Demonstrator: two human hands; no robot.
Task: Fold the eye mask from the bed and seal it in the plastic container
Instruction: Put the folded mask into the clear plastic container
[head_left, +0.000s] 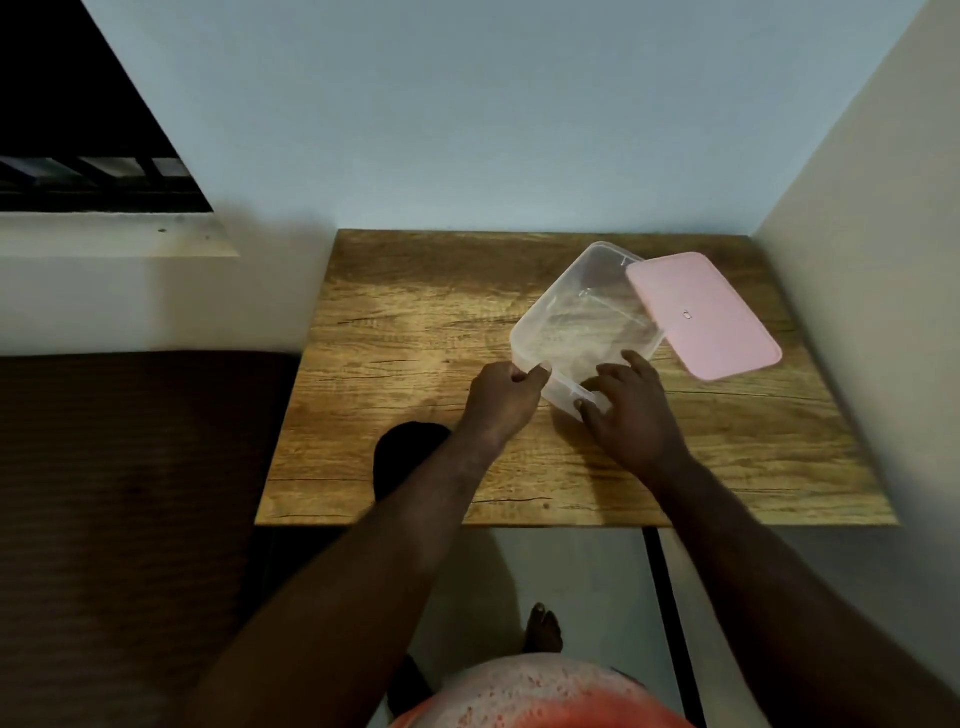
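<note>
A clear plastic container (582, 317) stands open on the wooden table (415, 332), with nothing visible inside. Its pink lid (704, 314) lies at its right, one edge resting over the container's rim. My left hand (506, 397) grips the container's near-left corner, thumb over the rim. My right hand (631, 410) holds the near side wall, fingers spread over the rim. The black eye mask (402, 457) lies on the table near the front edge, partly hidden under my left forearm.
The table fits into a corner, with walls behind and at its right. A dark brown bed (130, 467) runs along the table's left side. A window ledge (114, 236) sits at the upper left. My bare foot (543, 626) is on the floor below the table's front edge.
</note>
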